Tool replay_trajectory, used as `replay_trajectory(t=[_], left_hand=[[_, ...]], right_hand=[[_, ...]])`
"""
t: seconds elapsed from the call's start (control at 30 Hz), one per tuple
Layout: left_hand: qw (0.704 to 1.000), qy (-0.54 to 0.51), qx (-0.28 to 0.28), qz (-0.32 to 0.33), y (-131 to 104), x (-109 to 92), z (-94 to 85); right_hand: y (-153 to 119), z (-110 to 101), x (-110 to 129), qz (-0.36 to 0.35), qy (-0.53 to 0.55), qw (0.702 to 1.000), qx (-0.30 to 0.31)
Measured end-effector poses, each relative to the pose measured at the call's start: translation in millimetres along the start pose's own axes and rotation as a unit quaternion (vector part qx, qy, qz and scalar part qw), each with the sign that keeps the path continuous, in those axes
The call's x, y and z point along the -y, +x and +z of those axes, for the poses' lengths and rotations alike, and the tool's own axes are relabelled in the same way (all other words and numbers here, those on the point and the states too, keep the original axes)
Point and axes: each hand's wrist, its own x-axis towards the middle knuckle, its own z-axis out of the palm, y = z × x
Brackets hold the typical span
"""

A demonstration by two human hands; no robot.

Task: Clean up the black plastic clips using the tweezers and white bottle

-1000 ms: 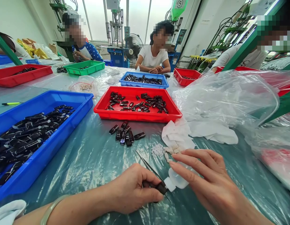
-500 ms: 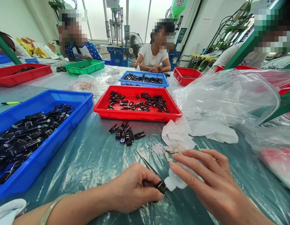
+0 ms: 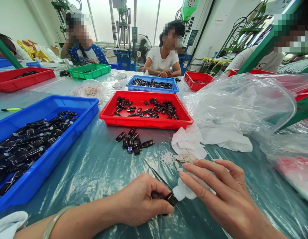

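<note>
My left hand pinches a small glossy black piece between thumb and forefinger. A translucent white squeeze bottle lies under the long, extended fingers of my right hand, which grips it; that thumb is hidden. The bottle's white cap points left, right at the end of the black piece. Metal tweezers run diagonally behind the left hand's fingers, their tips pointing away from me. Just beyond the right fingertips are a little heap of clear bits and some beige pieces.
Several black pieces lie in front of a red tray with more inside. A big blue tray full of black parts stands at left. White paper and clear plastic bags cover the right. Co-workers sit across the table.
The squeeze bottle's cap has turned slightly and shifted up against the end of the black piece. Both my hands are nearly still. A co-worker at the back left has shifted a little.
</note>
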Motion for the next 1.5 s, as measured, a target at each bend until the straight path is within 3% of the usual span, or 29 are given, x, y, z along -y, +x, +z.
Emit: replay_trajectory(t=[0.37, 0.67, 0.83, 1.23, 1.5], left_hand=[[0.999, 0.03, 0.011, 0.003, 0.0, 2.7, 0.5], [1.0, 0.014, 0.018, -0.001, 0.2, 2.1, 0.1], [1.0, -0.004, 0.015, -0.002, 0.0, 2.5, -1.3], [0.999, -0.047, -0.007, 0.004, -0.1, 4.3, -0.1], [0.997, -0.017, -0.04, 0.07, 2.1, 9.5, -1.4]], right_hand=[[-1.4, 2.3, -0.2, 0.009, 0.009, 1.0, -0.004], [6.1, -1.6, -5.3, -0.025, -0.002, 0.999, 0.028], [2.9, 2.6, -4.8, 0.019, 0.037, 0.999, 0.0], [3.8, -4.5, -19.9, -0.016, 0.036, 0.998, 0.053], [3.4, 2.9, -24.8, 0.081, 0.132, 0.987, 0.04]])
